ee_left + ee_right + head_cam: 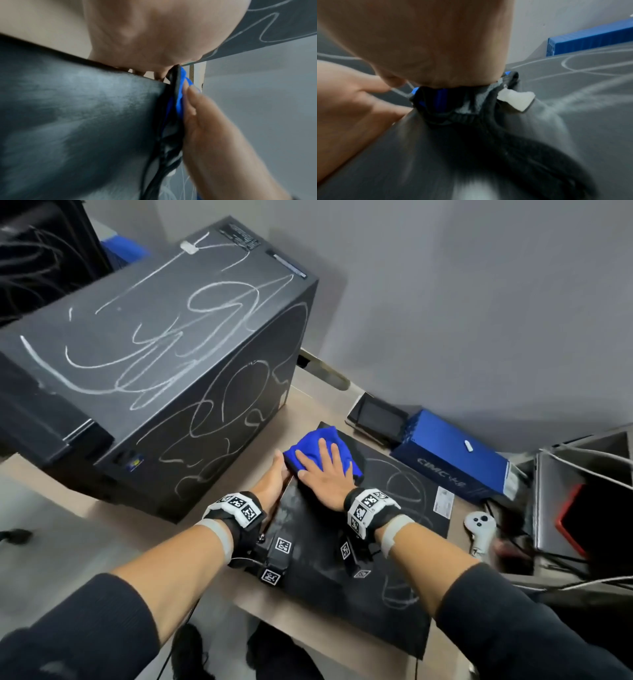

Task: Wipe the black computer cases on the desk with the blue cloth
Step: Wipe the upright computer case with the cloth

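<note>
The right hand [325,474] lies flat, fingers straight and spread, pressing the blue cloth [320,446] onto the far left corner of the flat black case [359,542]. The left hand [274,477] braces that case's left edge, but I cannot tell how its fingers lie. The cloth sits near the edge, so a long stroke may push it off onto the tabletop [308,402]. The tall case [154,337] (full of chalk lines) is not wiped yet. Both wrist views are blurred.
</note>
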{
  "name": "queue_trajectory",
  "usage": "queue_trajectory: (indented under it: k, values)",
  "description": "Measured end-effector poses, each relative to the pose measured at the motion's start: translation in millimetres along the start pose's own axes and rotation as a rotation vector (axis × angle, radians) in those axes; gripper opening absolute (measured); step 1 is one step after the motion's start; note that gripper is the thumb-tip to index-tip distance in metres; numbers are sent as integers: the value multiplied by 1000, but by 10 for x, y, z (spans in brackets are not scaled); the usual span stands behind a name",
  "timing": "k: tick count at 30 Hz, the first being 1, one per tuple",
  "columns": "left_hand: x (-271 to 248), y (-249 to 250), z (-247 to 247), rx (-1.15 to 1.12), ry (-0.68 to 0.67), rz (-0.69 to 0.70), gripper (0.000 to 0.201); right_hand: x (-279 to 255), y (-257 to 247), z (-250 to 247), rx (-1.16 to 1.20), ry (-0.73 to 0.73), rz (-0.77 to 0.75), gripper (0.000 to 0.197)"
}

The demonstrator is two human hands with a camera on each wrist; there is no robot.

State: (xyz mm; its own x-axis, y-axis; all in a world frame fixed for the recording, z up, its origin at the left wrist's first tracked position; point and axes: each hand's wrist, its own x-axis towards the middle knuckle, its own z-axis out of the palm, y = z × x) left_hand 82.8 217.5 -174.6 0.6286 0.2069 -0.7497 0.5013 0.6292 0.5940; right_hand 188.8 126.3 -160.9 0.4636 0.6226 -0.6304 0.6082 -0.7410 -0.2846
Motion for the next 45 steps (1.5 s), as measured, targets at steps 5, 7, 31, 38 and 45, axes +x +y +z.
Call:
queue_trajectory:
  k: [5,7,31,38,45]
  values:
    - [-32,-53,-4,-22,-42,9,70,408,-97,-237,12,78,42,56]
    - [40,-84,24,-37,-64,21,72,419,-25,-254,36,93,33,56]
    - [158,44,378,505,143,165,101,-155,635,-62,207,132,213,58]
    - [259,17,293,578,96,144,116,-649,1947,-290,375,266,622,68]
    - [509,-53,184,424,57,86,134,-489,1060,63,160,189,302,74]
